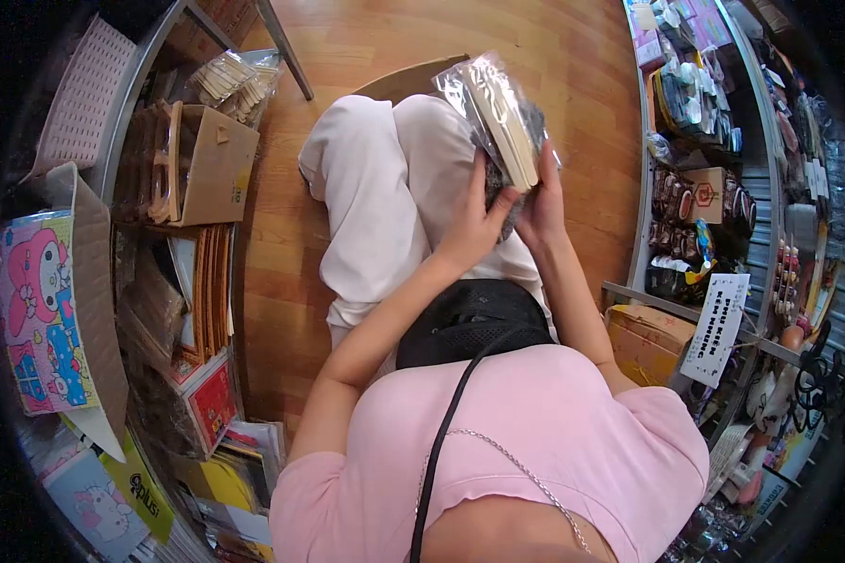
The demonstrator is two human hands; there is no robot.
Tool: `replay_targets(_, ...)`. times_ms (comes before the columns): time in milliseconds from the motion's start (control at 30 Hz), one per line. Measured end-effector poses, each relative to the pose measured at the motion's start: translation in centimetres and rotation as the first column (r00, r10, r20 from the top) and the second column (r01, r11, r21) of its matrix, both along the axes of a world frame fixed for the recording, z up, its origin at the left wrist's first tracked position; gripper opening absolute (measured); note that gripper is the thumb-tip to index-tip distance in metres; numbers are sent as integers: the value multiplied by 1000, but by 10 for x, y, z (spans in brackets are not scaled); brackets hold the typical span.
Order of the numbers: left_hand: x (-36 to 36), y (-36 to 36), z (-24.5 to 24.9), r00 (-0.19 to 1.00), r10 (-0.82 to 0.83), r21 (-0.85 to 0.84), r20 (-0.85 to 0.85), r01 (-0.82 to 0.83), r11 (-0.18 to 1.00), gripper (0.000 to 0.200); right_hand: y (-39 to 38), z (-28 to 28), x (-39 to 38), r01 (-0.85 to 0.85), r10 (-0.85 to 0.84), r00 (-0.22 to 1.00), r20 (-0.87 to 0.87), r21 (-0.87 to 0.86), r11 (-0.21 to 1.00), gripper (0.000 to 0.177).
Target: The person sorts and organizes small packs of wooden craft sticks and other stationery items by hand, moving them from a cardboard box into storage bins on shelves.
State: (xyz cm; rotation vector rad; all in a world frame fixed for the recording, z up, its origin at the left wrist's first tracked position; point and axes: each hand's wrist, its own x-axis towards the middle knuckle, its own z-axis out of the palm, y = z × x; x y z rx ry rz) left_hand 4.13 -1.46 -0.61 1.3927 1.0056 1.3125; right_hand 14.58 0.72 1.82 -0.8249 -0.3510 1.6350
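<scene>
Between both hands, wrapped sticks.

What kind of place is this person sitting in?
It looks like a small shop or its stockroom. Metal shelves hold many packaged goods, a cardboard box sits among bagged wooden sticks, and both hands hold another clear plastic packet.

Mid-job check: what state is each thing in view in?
Left hand: fingers on the bundle
Right hand: fingers on the bundle
Bundle: in clear plastic, tilted, held up
Trousers: creased, knees bent
Sign: hanging, tilted
Black mesh item: lying against the body; open or shut, cannot tell
</scene>
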Motion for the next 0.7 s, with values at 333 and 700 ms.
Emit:
replay_targets(333, -13, 12, -6, 912, 57, -375, 407, 110, 920, 47, -3, 1, 6, -44, 16, 908, 418, 56, 997, 45)
replay_targets(700, -43, 23, 8, 782, 457, -471, 425, -240, 849, 44, 0, -18, 8, -43, 27, 867, 498, 21, 999, 64)
